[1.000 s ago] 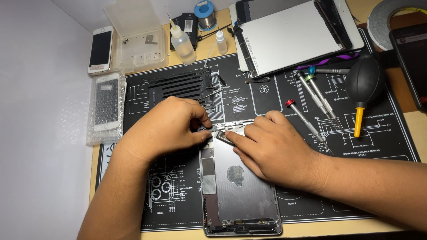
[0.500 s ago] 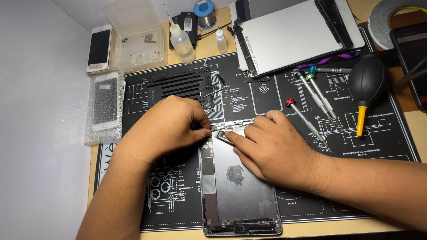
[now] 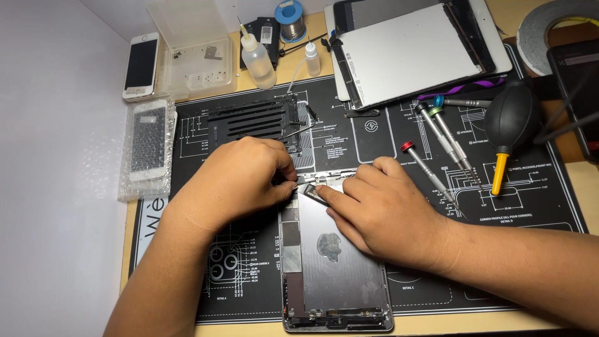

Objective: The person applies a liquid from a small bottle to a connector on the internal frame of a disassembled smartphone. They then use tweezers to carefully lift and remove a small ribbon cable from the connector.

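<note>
Left hand (image 3: 234, 178) pinching something tiny at the top edge of the tablet shell (image 3: 340, 274), can't tell what. Right hand (image 3: 380, 209) just beside, fingertips pressing a dark strip (image 3: 315, 195) flat.

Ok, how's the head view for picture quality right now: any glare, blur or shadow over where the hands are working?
Head view: sharp, evenly lit from above. Left hand and right hand meet at the top edge of the open tablet shell, covering the contact spot and casting soft shadow there. Mild sheen on the shell's metal, no blown-out glare. The white wall on the left is bright, featureless.
</note>
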